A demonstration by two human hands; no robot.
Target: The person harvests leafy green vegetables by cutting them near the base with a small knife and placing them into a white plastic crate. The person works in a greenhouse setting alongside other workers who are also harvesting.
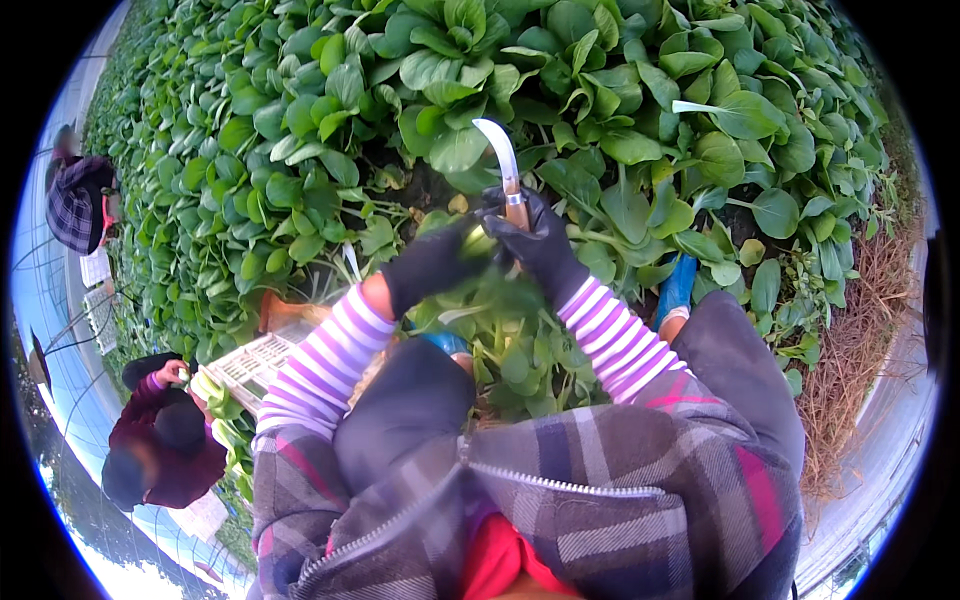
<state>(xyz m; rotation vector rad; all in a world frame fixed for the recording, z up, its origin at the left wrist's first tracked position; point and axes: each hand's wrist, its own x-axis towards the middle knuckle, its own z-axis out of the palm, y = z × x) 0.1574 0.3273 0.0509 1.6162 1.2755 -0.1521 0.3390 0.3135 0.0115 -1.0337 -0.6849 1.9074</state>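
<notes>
My right hand [536,232], in a black glove, is shut on the wooden handle of a small curved harvesting knife [504,154], its hooked blade raised and pointing up and left. Close beside it, my left hand [431,262], also gloved in black and blurred, is closed around the pale base of a leafy green plant [478,241]. The plant's leaves seem to hang down between my forearms, blurred. Around both hands grow broad-leaved greens [457,146] with pale stalks.
A white plastic crate [251,367] stands at my left. A co-worker [169,450] beyond it handles greens; another person [75,199] is farther off at the upper left. Dry straw [851,360] edges the bed at right. My blue-covered foot [677,289] is among the leaves.
</notes>
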